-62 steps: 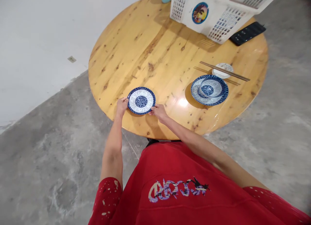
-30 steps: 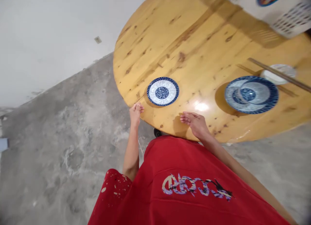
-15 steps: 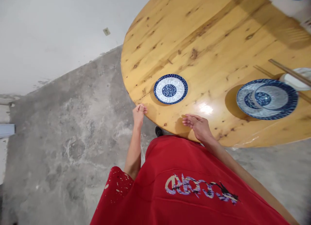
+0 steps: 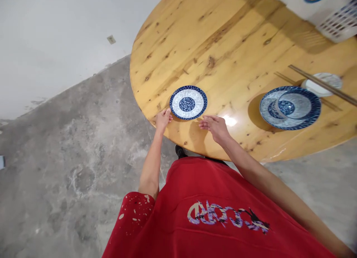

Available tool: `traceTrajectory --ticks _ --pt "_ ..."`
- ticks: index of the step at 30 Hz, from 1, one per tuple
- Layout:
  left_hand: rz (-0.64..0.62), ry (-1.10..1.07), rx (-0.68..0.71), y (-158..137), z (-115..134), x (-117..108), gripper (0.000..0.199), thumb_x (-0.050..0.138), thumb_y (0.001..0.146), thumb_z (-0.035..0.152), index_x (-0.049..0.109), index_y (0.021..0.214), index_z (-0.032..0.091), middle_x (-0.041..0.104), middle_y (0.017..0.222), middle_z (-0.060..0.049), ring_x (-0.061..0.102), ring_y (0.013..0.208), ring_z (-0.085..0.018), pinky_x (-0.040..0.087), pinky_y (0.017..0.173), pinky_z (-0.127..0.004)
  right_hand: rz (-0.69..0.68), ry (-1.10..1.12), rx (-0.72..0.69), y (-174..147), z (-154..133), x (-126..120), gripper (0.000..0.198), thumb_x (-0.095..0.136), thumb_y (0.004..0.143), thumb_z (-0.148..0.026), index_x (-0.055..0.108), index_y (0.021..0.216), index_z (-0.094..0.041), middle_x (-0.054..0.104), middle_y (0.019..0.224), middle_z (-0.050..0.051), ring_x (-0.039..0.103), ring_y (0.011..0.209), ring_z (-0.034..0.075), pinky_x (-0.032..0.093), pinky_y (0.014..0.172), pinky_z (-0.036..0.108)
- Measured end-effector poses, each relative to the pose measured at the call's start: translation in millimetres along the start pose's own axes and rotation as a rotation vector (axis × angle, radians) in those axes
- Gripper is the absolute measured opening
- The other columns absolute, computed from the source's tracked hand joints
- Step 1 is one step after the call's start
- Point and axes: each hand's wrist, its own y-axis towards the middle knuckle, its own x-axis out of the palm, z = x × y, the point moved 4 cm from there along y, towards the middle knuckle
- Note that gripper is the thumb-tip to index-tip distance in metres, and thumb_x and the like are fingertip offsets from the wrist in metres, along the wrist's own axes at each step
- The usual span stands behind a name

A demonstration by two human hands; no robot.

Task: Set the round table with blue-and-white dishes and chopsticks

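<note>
1. A small blue-and-white plate [image 4: 188, 102] lies flat on the round wooden table [image 4: 223, 38], in the middle of the frame, close to the table's near edge.

2. The left hand [image 4: 163, 119] sits at the plate's lower-left rim. Its fingers are loosely curled, and the fingertips reach the rim or stop just short of it; I cannot tell whether they touch. It grips nothing that can be seen.

3. The right hand [image 4: 215, 126] rests low over the table just to the lower right of the plate. Its fingers are stretched out and close together, pointing left toward the plate's rim. The tips are just beside the rim; contact cannot be told. It holds nothing.

4. At the right of the frame, well apart from the small plate, a larger blue-rimmed plate [image 4: 290, 107] lies on the table with a blue-patterned bowl [image 4: 294, 105] lying tilted in it.

5. Just above and to the right of that, a small white dish [image 4: 323, 84] stands on the table, with a pair of chopsticks [image 4: 323, 85] laid across it, slanting down toward the right edge of the frame.

6. In the upper right corner, part of a white plastic basket [image 4: 329, 12] stands on the table.

7. The person's red shirt [image 4: 217, 213] fills the bottom of the frame; grey concrete floor [image 4: 69, 157] shows at the left.
</note>
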Motion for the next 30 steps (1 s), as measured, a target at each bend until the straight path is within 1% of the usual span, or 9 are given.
traceTrajectory --ticks 3,6,11,17,25,30 --pt "-0.034 0.046 -0.017 7 4 4 0.036 0.057 0.099 0.035 0.06 0.068 0.017 0.066 0.064 -0.004 0.063 0.056 -0.014 0.049 0.057 -0.025 0.023 -0.042 0.021 6 -4 14 0.016 0.059 0.092 -0.008 0.062 0.078 -0.015 0.066 0.06 0.0 0.061 0.048 0.009 0.053 0.05 0.017" --pt "-0.051 0.083 -0.014 12 9 6 0.034 0.057 0.097 0.031 0.06 0.066 0.017 0.064 0.058 -0.003 0.061 0.051 -0.013 0.046 0.053 -0.023 0.043 -0.067 0.017 9 -7 23 0.022 0.057 0.093 -0.005 0.059 0.073 -0.015 0.063 0.056 -0.001 0.059 0.046 0.008 0.05 0.049 0.015" --pt "-0.035 0.176 0.017 21 17 5 0.028 0.057 0.091 0.028 0.061 0.066 0.017 0.063 0.052 0.0 0.056 0.043 -0.012 0.043 0.048 -0.021 0.063 -0.075 0.004 15 -10 27 0.024 0.057 0.089 -0.001 0.058 0.07 -0.016 0.063 0.054 0.0 0.061 0.046 0.01 0.051 0.048 0.017" --pt "-0.034 0.208 0.051 27 22 5 0.027 0.058 0.085 0.032 0.06 0.063 0.018 0.063 0.051 -0.001 0.056 0.041 -0.012 0.044 0.046 -0.02 0.09 -0.095 0.005 24 -11 29 0.03 0.054 0.087 0.002 0.056 0.064 -0.017 0.061 0.05 -0.001 0.061 0.045 0.011 0.05 0.048 0.017" --pt "-0.002 0.191 0.063 28 23 4 0.023 0.059 0.08 0.034 0.061 0.064 0.018 0.063 0.05 -0.001 0.06 0.045 -0.014 0.048 0.048 -0.022 0.083 -0.133 -0.013 28 -11 29 0.029 0.053 0.085 0.002 0.058 0.064 -0.018 0.064 0.051 0.001 0.063 0.047 0.013 0.053 0.052 0.019" --pt "-0.012 0.205 0.062 31 21 4 0.023 0.056 0.081 0.034 0.06 0.064 0.018 0.063 0.051 -0.001 0.06 0.045 -0.014 0.048 0.048 -0.022 0.089 -0.152 -0.022 29 -10 29 0.021 0.057 0.084 -0.003 0.062 0.068 -0.017 0.065 0.053 0.002 0.065 0.049 0.013 0.055 0.055 0.019"
